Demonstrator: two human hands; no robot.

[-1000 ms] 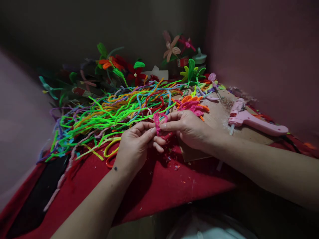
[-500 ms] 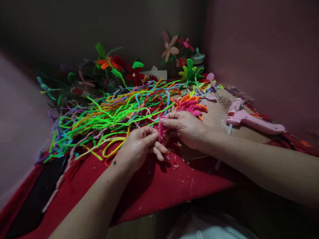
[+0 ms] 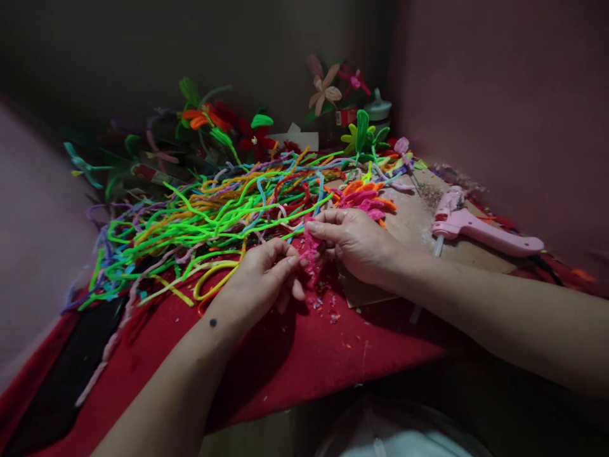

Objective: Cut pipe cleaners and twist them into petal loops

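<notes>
The pink piece point(image 3: 311, 255) is pinched in the right hand point(image 3: 359, 246), hanging at six o'clock from its fingers point(image 3: 326, 230). Whether anything is held by the narrowed left hand point(image 3: 264, 273) cannot be told.

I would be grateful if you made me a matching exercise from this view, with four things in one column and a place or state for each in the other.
Things:
1. glue gun
2. right hand
3. peach flower
4. red cloth

Places and states:
A. at the back, left of a lidded container
B. spread below the hands, with small scraps on it
C. at the right of the picture, over a brown board
D. pinching a fuzzy pink piece

Right pairs: 1-C, 2-D, 3-A, 4-B.
</notes>
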